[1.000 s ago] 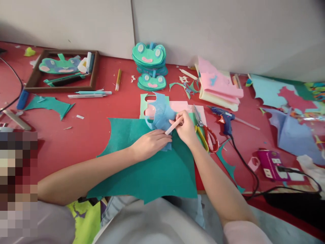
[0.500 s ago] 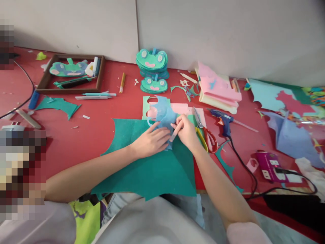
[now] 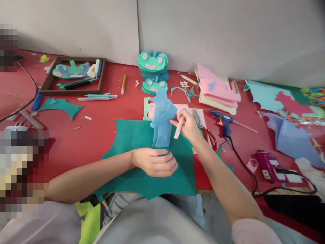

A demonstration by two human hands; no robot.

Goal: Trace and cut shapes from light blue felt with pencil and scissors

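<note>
Beyond the green sheet (image 3: 182, 176), pens (image 3: 97, 66) are held in a tray (image 3: 103, 73); over the sheet, blue felt (image 3: 162, 117) and a pale stick (image 3: 179, 128) are pinched by the right hand (image 3: 190, 123), the left hand (image 3: 156, 163) loosely curled.

Three frog faces (image 3: 151, 62) and one held pen (image 3: 179, 128) show.

The felt sheet (image 3: 147, 183) lies on the worktop (image 3: 96, 135) before the frog cutouts (image 3: 152, 62) and left of the glue gun (image 3: 223, 122).
</note>
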